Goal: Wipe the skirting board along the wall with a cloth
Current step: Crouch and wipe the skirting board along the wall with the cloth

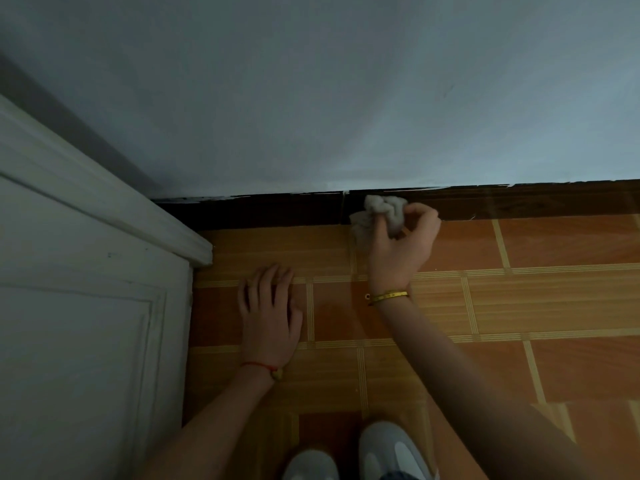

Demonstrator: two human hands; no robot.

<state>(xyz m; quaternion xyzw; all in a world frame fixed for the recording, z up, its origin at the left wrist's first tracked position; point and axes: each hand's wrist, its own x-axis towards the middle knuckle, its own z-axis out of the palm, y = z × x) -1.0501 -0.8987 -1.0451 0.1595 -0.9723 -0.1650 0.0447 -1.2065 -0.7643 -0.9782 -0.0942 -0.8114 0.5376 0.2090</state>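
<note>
A dark brown skirting board [519,202] runs along the foot of the pale blue wall [346,98]. My right hand [401,244] grips a crumpled whitish cloth [381,211] and presses it against the board near a vertical joint. A gold bangle circles that wrist. My left hand [272,313] lies flat on the floor, palm down, fingers spread, holding nothing. It sits left of the cloth and well short of the board, with a red string on its wrist.
A white panelled cabinet [86,306] fills the left side and meets the wall at the corner. The floor [519,306] is orange and tan tile. Two pale shoes [391,452] show at the bottom edge.
</note>
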